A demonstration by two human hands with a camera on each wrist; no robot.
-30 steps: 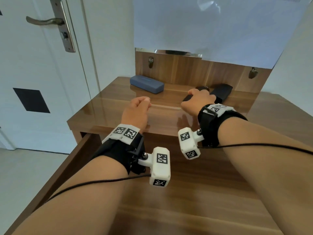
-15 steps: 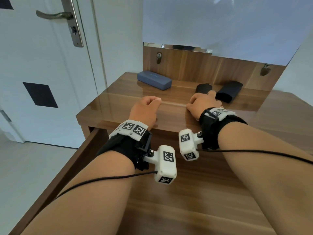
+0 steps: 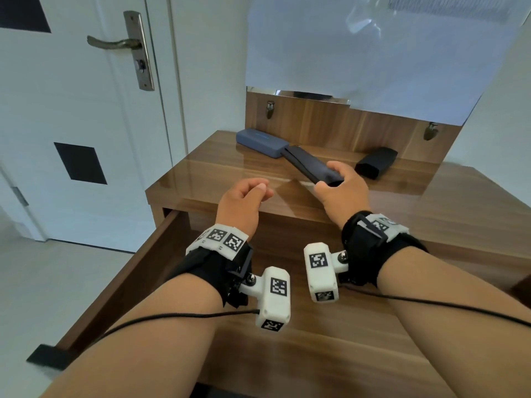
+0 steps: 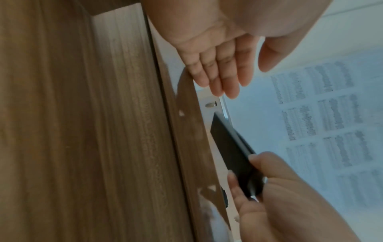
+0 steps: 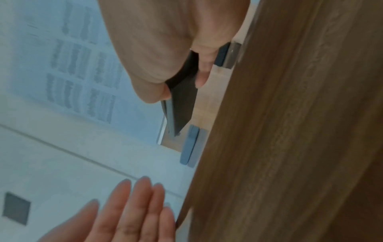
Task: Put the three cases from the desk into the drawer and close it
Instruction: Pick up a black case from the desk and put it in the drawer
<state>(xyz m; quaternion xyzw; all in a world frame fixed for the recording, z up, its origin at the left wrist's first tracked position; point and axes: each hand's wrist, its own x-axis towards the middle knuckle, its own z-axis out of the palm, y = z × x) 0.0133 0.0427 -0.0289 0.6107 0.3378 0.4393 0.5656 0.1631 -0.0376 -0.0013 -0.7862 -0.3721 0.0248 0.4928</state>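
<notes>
- dark case (image 3: 311, 167): long, flat, matte black; right hand (image 3: 342, 187) grips its near end, lifted off the desk (image 3: 201, 179), far tip pointing at the blue case (image 3: 261, 142)
- second black case (image 3: 376, 162) lies at the desk's back right
- left hand (image 3: 241, 202) holds nothing; fingers loosely bent in head view, straight in left wrist view
- drawer (image 3: 161, 254) open below
- right wrist view only: thumb on top, fingers underneath
</notes>
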